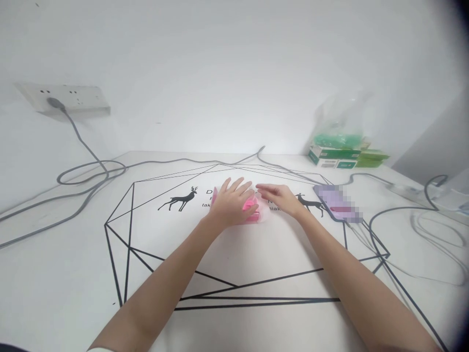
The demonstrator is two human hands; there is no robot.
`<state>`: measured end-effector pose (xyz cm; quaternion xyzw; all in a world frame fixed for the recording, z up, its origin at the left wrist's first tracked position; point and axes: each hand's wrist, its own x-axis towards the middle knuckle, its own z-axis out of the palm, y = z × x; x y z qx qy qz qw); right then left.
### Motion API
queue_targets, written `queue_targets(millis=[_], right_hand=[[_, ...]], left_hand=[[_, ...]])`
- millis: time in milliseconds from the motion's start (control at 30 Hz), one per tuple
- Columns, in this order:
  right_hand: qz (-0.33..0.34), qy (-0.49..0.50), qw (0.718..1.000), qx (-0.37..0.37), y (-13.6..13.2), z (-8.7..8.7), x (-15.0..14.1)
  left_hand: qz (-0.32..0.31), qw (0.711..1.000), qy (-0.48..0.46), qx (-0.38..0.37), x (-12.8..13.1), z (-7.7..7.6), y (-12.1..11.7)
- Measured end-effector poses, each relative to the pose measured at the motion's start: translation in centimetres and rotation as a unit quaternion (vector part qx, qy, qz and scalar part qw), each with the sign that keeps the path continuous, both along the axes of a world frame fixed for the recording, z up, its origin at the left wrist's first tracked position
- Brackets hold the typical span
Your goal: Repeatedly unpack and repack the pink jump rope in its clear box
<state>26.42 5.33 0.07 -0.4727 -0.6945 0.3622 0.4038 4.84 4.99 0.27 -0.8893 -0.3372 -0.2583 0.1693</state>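
A small pink object (252, 216), seemingly in clear plastic wrapping, lies on the white printed mat (220, 254) near its middle. Over its left part rests my left hand (230, 203), palm down with the fingers spread. Much of the object is hidden under that hand, and I cannot make out its kind. My right hand (278, 196) is just to the right of it, fingers stretched out toward the left and nothing visible in them. Whether the right fingertips touch the wrapping I cannot tell.
To the right lies a phone (337, 203), partly blurred. Green and white boxes (337, 156) with a plastic bag (340, 117) on top stand at the back right. Grey cables (161, 161) run along the back and both sides. A power strip (69, 98) is on the left wall.
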Motion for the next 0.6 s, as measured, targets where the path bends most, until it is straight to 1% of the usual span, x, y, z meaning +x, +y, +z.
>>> queue_targets(millis=[100, 200, 267, 400, 533, 600], right_hand=[[0.018, -0.085, 0.996, 0.031, 0.1, 0.0, 0.5], [0.027, -0.11, 0.992, 0.052, 0.2, 0.2, 1.0], [0.035, -0.116, 0.991, 0.051, 0.2, 0.3, 1.2], [0.06, -0.114, 0.992, 0.014, 0.0, 0.7, 1.5], [0.08, -0.115, 0.99, -0.034, -0.5, 1.7, 1.8], [0.091, -0.111, 0.987, -0.069, -0.8, 2.2, 2.0]], left_hand=[[-0.023, 1.0, 0.008, 0.005, -0.1, -0.2, 0.0], [-0.05, 0.999, 0.021, 0.0, -0.4, -0.3, 0.2], [-0.067, 0.997, 0.029, -0.008, -0.7, -0.4, 0.4], [-0.091, 0.995, 0.03, -0.013, -1.0, -0.5, 0.5], [-0.111, 0.993, 0.025, -0.02, -1.1, -0.3, 0.2], [-0.115, 0.993, 0.026, -0.029, -1.1, -0.1, 0.0]])
